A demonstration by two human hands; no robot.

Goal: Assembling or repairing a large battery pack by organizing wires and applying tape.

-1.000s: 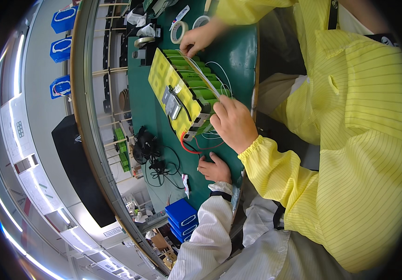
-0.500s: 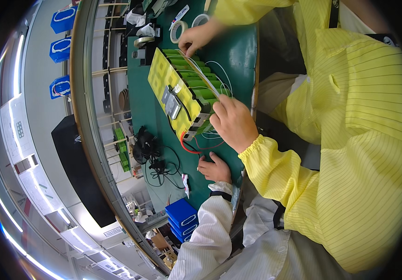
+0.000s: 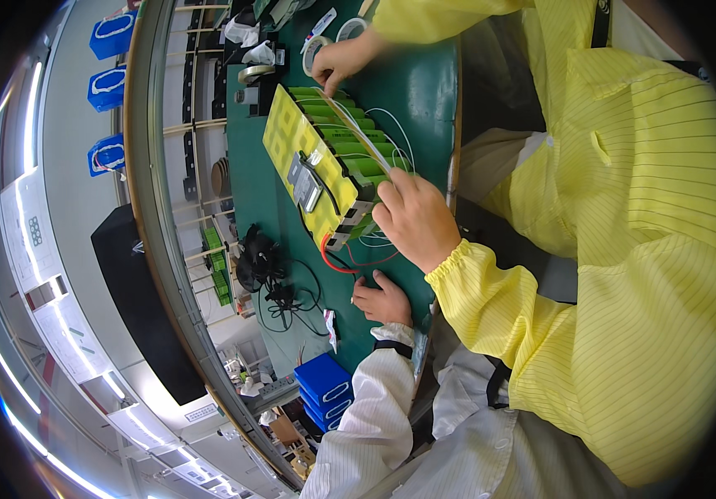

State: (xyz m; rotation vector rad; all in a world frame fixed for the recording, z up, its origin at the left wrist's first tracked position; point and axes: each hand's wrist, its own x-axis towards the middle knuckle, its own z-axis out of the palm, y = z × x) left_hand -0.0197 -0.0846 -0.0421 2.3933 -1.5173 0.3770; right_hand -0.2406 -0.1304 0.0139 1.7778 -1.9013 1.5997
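A battery pack of green cylindrical cells point(image 3: 358, 150) with a yellow board point(image 3: 312, 179) on one face stands on the green bench. Along its edge runs a long, narrow pale strip point(image 3: 361, 135). My left hand point(image 3: 418, 218) pinches the strip at the pack's lower end, and my right hand point(image 3: 346, 63) has closed fingers at the strip's other end, by the upper corner. Thin white wires loop beside the cells; a red wire point(image 3: 337, 264) and a black one leave the lower corner. Next to my right hand lie a tape roll point(image 3: 311, 56) and another roll point(image 3: 351, 31).
A co-worker's hand point(image 3: 384, 299) in a white sleeve rests on the bench below the pack. Tangled black cables point(image 3: 279, 291) and stacked blue packs point(image 3: 324, 382) lie near it. Racks with rods point(image 3: 208, 129) stand beyond the bench, and more blue packs point(image 3: 108, 90) beyond those.
My right hand has shifted slightly toward the picture's top, and the tape rolls beside it have moved a little. My left hand and the pack stay almost where they were.
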